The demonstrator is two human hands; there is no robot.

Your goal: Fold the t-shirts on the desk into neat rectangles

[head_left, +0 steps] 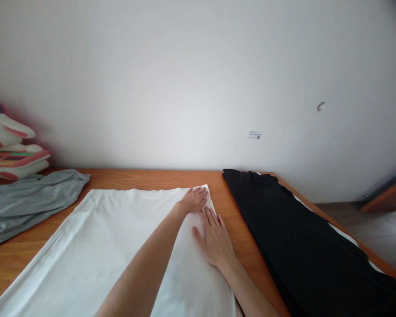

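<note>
A white cloth garment [112, 237] lies spread flat on the wooden table [145, 177], with small wrinkles near its upper left corner. My left hand [194, 200] rests flat on the garment's far right corner, fingers stretched toward the right edge. Just nearer and to the right, my right hand [215, 237] presses flat along the same edge, its fingers spread and thumb apart. The two hands lie close together, and neither grasps the cloth. Part of the garment is hidden under my forearms, and its near end runs out of view.
Right of the white garment lies a folded black garment [284, 237], white material showing along its far edge. A grey cloth [33, 200] lies at the left, before a red-and-white dog-shaped object [13, 145]. A white wall [171, 88] stands behind the table, carrying a small label [254, 135].
</note>
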